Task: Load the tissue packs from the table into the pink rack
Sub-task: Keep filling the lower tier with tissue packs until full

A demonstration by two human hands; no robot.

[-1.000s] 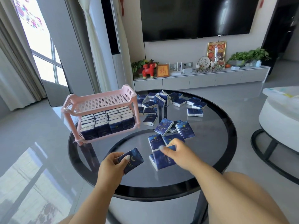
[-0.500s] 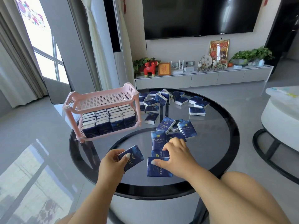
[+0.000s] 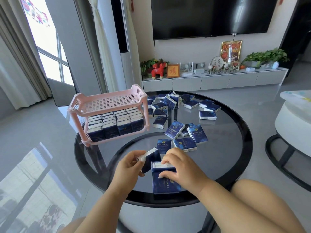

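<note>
Room: living room, grey floor, wall screen above a low cabinet; round dark glass worktop (image 3: 235, 132) at centre.
Pink rack (image 3: 107, 102): stands at the worktop's left edge. Lower tier packed with upright tissue packs; top tier bare.
Loose tissue packs (image 3: 175, 129): many lie scattered from mid-worktop to the far rim. Judged roughly half loaded.
Left hand (image 3: 128, 167): fingers curled round one pack (image 3: 150, 159), lifted off the glass.
Right hand (image 3: 180, 167): fingertips pinch a second pack (image 3: 164, 167) atop a third lying flat (image 3: 165, 184).
Not determinable: rear rows in the lower tier; count in the far overlapping heap.
</note>
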